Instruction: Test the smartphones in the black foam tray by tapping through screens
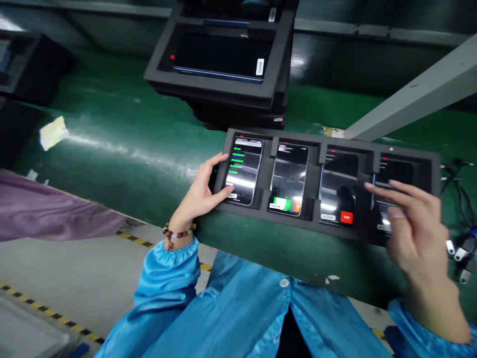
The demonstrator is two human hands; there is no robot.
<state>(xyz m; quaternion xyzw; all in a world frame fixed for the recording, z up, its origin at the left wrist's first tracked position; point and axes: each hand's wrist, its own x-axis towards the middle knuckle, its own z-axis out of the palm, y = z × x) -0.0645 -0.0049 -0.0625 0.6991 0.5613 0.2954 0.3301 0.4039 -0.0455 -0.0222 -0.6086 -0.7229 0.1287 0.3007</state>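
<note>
A glossy green tabletop (122, 149) gleams left of the left fingers (211, 163); a slanting grey post (421, 84) rises beyond the right fingers (417, 194); nearer than both, pale floor (93, 278) shows yellow-and-black striped tape (48, 312).

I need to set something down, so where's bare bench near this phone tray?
Widest: green bench between the yellow paper and left hand. A narrower strip, bearing white scraps, lies between the phone tray and blue coat. Crowded: stacked trays behind, cables right.

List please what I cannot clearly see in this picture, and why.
All in the head view:
Rightmost smartphone in the front tray: partly hidden by the right hand.
Green text on that tray's leftmost smartphone: too small to read.
Farthest smartphone: cut off by the top edge.
</note>
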